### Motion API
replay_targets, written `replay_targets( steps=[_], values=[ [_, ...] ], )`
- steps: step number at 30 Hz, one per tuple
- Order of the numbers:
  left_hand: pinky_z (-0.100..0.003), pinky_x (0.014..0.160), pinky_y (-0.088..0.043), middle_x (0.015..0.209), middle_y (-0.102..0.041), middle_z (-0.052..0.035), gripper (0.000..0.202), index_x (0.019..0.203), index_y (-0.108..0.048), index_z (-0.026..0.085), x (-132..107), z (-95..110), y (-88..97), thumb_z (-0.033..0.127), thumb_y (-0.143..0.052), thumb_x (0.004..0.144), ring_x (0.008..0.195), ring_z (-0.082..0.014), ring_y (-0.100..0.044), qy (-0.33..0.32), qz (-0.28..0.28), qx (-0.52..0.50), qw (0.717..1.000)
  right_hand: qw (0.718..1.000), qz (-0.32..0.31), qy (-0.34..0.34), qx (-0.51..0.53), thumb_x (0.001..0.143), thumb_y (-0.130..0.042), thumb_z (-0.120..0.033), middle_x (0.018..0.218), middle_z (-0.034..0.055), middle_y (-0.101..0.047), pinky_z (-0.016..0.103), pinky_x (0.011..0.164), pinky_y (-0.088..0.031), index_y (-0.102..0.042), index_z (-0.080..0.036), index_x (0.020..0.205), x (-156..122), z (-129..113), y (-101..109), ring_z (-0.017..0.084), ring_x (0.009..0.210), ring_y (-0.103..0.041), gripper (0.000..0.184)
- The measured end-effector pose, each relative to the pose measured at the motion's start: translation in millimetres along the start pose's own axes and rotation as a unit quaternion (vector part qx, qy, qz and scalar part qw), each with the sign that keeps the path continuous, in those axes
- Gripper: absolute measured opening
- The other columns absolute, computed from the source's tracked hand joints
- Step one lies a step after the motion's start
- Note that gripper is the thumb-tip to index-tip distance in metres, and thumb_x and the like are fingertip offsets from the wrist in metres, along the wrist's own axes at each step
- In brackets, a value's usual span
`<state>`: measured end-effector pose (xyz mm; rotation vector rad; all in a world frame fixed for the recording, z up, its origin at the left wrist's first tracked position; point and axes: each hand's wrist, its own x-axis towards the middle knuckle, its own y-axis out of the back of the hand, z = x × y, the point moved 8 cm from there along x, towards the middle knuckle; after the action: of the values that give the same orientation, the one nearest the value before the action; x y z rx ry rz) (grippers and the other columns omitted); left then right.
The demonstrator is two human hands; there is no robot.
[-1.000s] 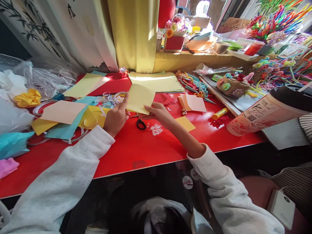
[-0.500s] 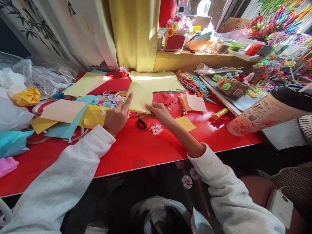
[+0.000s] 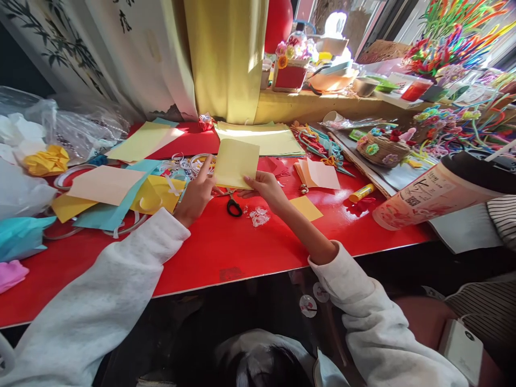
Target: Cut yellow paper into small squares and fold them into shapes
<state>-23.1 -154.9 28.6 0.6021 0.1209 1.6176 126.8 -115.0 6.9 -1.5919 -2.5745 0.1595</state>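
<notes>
Yellow paper held over red desk
Corner pinched by right hand; whether left hand, alongside, grips cannot be told

Right hand pinches yellow sheet near its lower right corner, above red table. Left hand at left edge, contact unclear. Scissors, white scraps nearby; glue stick, tilted cup further right.

We record a glossy red surface bearing black-handled scissors, white scraps, an orange-yellow square, a yellow tube and a lidded cup.
</notes>
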Motion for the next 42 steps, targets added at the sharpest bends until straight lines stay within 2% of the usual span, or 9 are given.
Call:
replay_targets(
  steps=[2,4,8,14,18,25,33,40,42],
  values=[
    [-0.022,0.054,-0.050,0.096,-0.066,-0.0052,0.054,0.135,-0.039,0.025,2,-4,-1.3,0.048,-0.043,0.086,0.060,-0.0128,-0.062,0.054,0.005,-0.101,0.993,1.000,-0.013,0.001,-0.008,0.079,-0.064,-0.031,0.066,0.0022,-0.066,0.021,0.057,-0.057,-0.059,-0.012,0.086,1,0,-1,0.013,0.057,-0.067,0.021],
    [-0.020,0.043,-0.046,0.098,-0.064,-0.0059,0.054,0.124,-0.048,0.022,2,-5,-2.5,0.053,-0.053,0.080,0.051,-0.0102,-0.059,0.082,0.010,-0.150,0.985,0.999,-0.030,0.013,-0.018,0.076,-0.067,-0.035,0.066,0.0021,-0.065,0.019,0.050,-0.055,-0.059,-0.011,0.084,1,-2,-4,0.012,0.054,-0.065,0.027],
    [-0.019,0.034,-0.042,0.086,-0.063,-0.0052,0.046,0.102,-0.056,0.015,1,-6,-8.3,0.050,-0.063,0.073,0.042,-0.0074,-0.053,0.099,-0.017,-0.198,0.975,0.998,-0.046,0.040,-0.027,0.069,-0.070,-0.043,0.064,0.0016,-0.061,0.016,0.038,-0.046,-0.057,-0.011,0.078,0,-5,-7,0.011,0.050,-0.063,0.036],
    [-0.018,0.033,-0.042,0.077,-0.060,-0.0020,0.036,0.094,-0.056,0.013,0,-12,-9.8,0.040,-0.066,0.073,0.040,-0.0060,-0.050,0.104,-0.017,-0.227,0.968,0.999,-0.031,0.024,-0.027,0.070,-0.071,-0.040,0.064,0.0016,-0.061,0.016,0.037,-0.045,-0.056,-0.011,0.078,2,-2,-5,0.011,0.049,-0.062,0.034],
    [-0.017,0.033,-0.041,0.081,-0.061,-0.0028,0.036,0.095,-0.055,0.012,1,-13,-9.3,0.037,-0.067,0.073,0.040,-0.0046,-0.050,0.104,-0.013,-0.238,0.966,0.999,-0.036,0.022,-0.030,0.072,-0.069,-0.036,0.059,0.0007,-0.061,0.016,0.040,-0.046,-0.057,-0.011,0.079,3,0,-7,0.011,0.050,-0.063,0.029],
    [-0.018,0.041,-0.050,0.084,-0.065,-0.0052,0.038,0.097,-0.060,0.012,3,-21,-5.9,0.043,-0.064,0.074,0.049,-0.0089,-0.060,0.140,-0.009,-0.229,0.963,0.999,-0.028,0.030,-0.028,0.071,-0.069,-0.035,0.053,-0.0010,-0.059,0.015,0.038,-0.042,-0.056,-0.011,0.077,6,1,-1,0.008,0.043,-0.057,0.028],
    [-0.017,0.044,-0.050,0.087,-0.069,-0.0068,0.034,0.092,-0.064,0.011,8,-32,0.0,0.036,-0.070,0.069,0.052,-0.0104,-0.062,0.143,0.006,-0.227,0.963,0.999,-0.011,0.030,-0.025,0.068,-0.071,-0.037,0.065,0.0013,-0.060,0.018,0.042,-0.046,-0.057,-0.011,0.076,5,-1,1,0.011,0.050,-0.063,0.031],
    [-0.018,0.045,-0.052,0.088,-0.069,-0.0082,0.035,0.095,-0.065,0.010,6,-29,-8.8,0.034,-0.071,0.070,0.051,-0.0099,-0.062,0.157,-0.051,-0.229,0.959,0.998,0.011,0.036,-0.041,0.068,-0.069,-0.039,0.055,-0.0004,-0.058,0.018,0.042,-0.042,-0.057,-0.012,0.075,6,-1,8,0.008,0.045,-0.056,0.030],
    [-0.018,0.046,-0.052,0.086,-0.069,-0.0083,0.035,0.094,-0.065,0.009,6,-29,-8.9,0.033,-0.071,0.069,0.049,-0.0089,-0.060,0.156,-0.052,-0.229,0.960,0.998,0.010,0.034,-0.048,0.069,-0.068,-0.040,0.053,-0.0001,-0.059,0.018,0.043,-0.041,-0.056,-0.012,0.074,7,1,8,0.008,0.045,-0.055,0.031]
  ],
)
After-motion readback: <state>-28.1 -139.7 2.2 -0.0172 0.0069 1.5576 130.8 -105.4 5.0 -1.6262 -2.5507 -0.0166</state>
